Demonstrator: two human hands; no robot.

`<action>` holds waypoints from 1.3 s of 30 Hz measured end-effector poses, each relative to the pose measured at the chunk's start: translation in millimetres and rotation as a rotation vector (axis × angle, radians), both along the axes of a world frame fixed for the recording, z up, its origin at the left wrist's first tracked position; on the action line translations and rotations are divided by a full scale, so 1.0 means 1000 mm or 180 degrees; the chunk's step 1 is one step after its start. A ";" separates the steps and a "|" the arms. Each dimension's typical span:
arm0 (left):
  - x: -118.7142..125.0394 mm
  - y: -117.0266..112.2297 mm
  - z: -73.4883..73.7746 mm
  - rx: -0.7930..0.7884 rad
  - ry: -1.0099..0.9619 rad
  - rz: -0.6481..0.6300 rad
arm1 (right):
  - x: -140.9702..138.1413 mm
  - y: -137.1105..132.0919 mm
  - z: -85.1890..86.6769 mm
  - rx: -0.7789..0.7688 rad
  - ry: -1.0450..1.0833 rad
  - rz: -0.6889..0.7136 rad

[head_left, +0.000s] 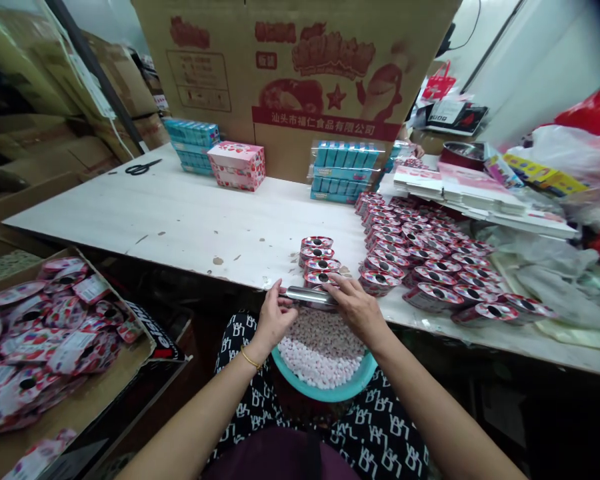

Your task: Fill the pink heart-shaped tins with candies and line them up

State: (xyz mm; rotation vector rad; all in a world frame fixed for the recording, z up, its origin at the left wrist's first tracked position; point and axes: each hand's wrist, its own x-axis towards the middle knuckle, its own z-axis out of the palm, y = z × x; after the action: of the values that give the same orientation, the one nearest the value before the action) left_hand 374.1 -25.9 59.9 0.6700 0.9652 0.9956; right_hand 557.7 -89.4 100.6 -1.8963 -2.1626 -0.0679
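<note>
A teal basin (pixel 325 392) heaped with small pink and white candies (pixel 323 347) rests on the person's lap, nearest the lens. Just above it, both hands grip a shiny metal tube (pixel 310 295) held level at the table edge: the left hand (pixel 275 319) pinches its left end between thumb and fingers, while the right hand (pixel 357 308) closes over its right end, fingers curled on top. Whether the tube touches the candies cannot be told. Directly beyond the grip, a short column of round pink-labelled tins (pixel 317 259) stands on the white table (pixel 190 220). To the right of the hands, many more of the same tins (pixel 430 257) crowd the tabletop. Far beyond the grip sit blue packs (pixel 343 170), a pink strawberry-print box (pixel 237 165), scissors (pixel 143 167) and a large printed carton (pixel 290 73). Left of the hands, a cardboard box (pixel 87 400) holds loose pink wrappers (pixel 40 333).
</note>
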 end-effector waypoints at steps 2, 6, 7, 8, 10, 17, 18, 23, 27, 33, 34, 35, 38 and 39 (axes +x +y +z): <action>0.000 0.006 0.007 0.0831 0.0256 -0.0068 | 0.007 -0.002 -0.009 0.0083 0.0180 -0.0043; 0.015 0.020 0.035 0.1489 0.0372 -0.0534 | 0.015 -0.016 -0.023 0.0674 0.0819 -0.0061; 0.023 0.026 0.042 0.1526 0.0397 -0.0666 | 0.015 -0.019 -0.024 0.0826 0.0946 -0.0034; 0.032 0.032 0.047 0.1569 0.0444 -0.0814 | 0.015 -0.022 -0.025 0.0948 0.1044 0.0004; 0.051 0.047 0.052 0.1742 0.0609 -0.1173 | 0.012 -0.026 -0.024 0.1069 0.1174 0.0071; 0.091 0.085 0.045 0.2182 0.1168 -0.1953 | 0.011 -0.039 -0.020 0.0839 0.1333 0.0060; 0.091 0.086 0.044 0.2190 0.1125 -0.1963 | 0.012 -0.041 -0.021 0.0809 0.1371 0.0020; 0.094 0.101 0.042 0.2483 0.1000 -0.2080 | 0.019 -0.046 -0.028 0.0858 0.1373 0.0014; 0.111 0.123 0.043 0.2481 0.0957 -0.2178 | 0.025 -0.054 -0.035 0.0864 0.1449 -0.0156; 0.116 0.128 0.047 0.4123 0.3433 -0.3163 | 0.028 -0.064 -0.041 0.0911 0.1494 -0.0087; 0.113 0.127 0.048 0.4270 0.3754 -0.3203 | 0.029 -0.061 -0.040 0.0908 0.1550 -0.0062; 0.108 0.125 0.049 0.4319 0.3937 -0.3160 | 0.029 -0.057 -0.037 0.0919 0.1629 -0.0050; 0.081 0.110 0.045 0.4071 0.3929 -0.2515 | 0.033 -0.035 -0.020 0.1021 0.1865 -0.0125; 0.070 0.101 0.040 0.3894 0.3826 -0.2159 | 0.036 -0.024 -0.012 0.1044 0.1926 -0.0213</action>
State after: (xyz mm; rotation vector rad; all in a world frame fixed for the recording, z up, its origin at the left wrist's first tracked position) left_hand 443.9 75.0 99.9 2.6127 0.8759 0.3810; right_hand 593.6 -112.9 88.5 -1.5454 -1.5749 0.1177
